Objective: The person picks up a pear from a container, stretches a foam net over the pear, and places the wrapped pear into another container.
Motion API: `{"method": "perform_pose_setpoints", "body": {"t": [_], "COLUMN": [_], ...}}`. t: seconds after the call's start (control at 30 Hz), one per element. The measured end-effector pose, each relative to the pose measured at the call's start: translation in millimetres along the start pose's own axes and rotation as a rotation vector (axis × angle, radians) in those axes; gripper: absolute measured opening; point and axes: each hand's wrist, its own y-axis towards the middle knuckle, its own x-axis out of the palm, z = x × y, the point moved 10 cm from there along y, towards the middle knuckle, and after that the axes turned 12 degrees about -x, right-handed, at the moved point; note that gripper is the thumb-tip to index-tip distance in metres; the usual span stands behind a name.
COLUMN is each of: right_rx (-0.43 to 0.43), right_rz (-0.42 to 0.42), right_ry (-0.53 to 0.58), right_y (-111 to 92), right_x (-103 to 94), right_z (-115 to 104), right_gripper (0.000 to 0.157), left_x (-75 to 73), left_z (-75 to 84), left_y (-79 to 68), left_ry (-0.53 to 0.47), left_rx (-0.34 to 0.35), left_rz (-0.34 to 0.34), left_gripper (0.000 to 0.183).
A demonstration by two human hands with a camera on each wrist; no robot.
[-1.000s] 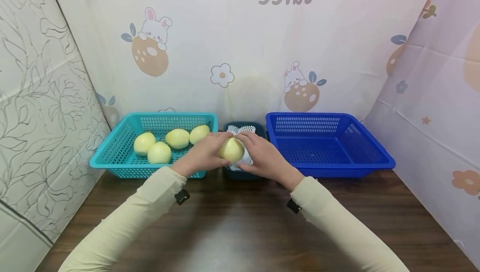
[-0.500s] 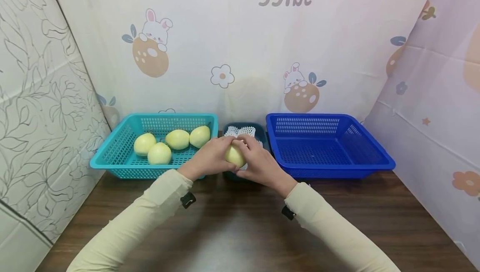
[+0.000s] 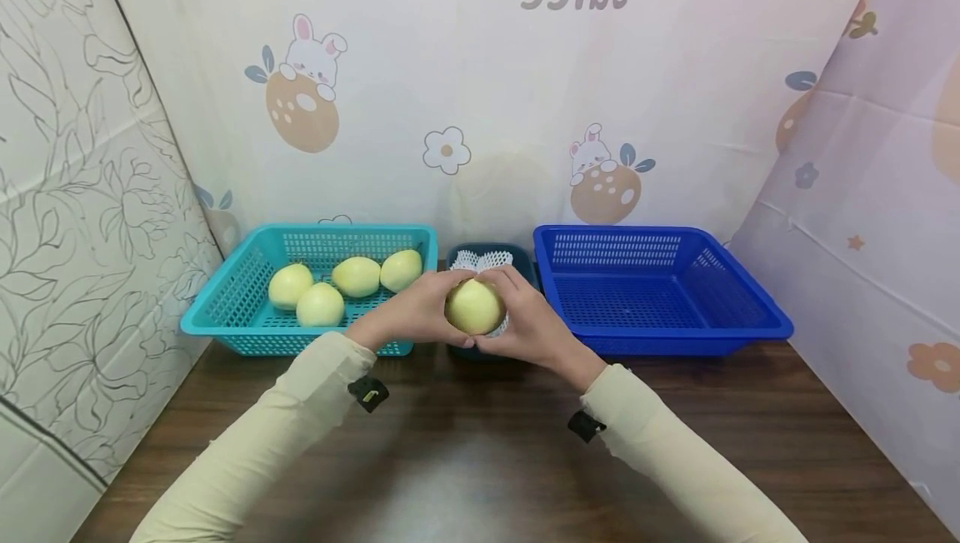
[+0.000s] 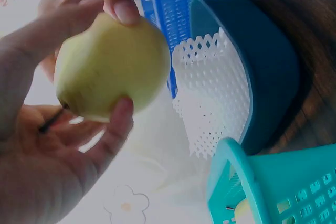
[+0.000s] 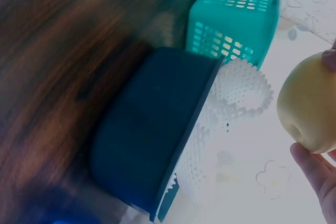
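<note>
Both hands (image 3: 420,307) (image 3: 528,316) have drawn slightly apart, curled around and gripping one pear (image 3: 475,308).

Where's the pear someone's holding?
The pear is mid-picture in the head view, between the left hand and right hand, in front of the dark bin with white foam netting.

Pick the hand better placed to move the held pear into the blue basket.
Right hand, probably: it grips the pear, nearer the blue basket; the left hand is nearer the teal basket.
</note>
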Motion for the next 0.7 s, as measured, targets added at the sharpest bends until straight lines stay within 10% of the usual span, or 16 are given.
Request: {"method": "perform_pose_setpoints", "body": {"t": [0.23, 0.7], "right_rx": [0.147, 0.353], "right_rz": [0.061, 0.070], "right_ry": [0.258, 0.612], "right_y": [-9, -21], "right_x": [-3.5, -1.1], "right_z": [10, 13], "right_gripper": [0.069, 0.062], "left_x": [0.2, 10.4], "left_z": [-14.4, -17.3], "left_y": [-3.9, -9.3], "left_ry": [-0.185, -0.346], "left_rx": [-0.078, -0.010], "left_rz": [-0.098, -0.007], "left_gripper": [0.079, 0.061]}}
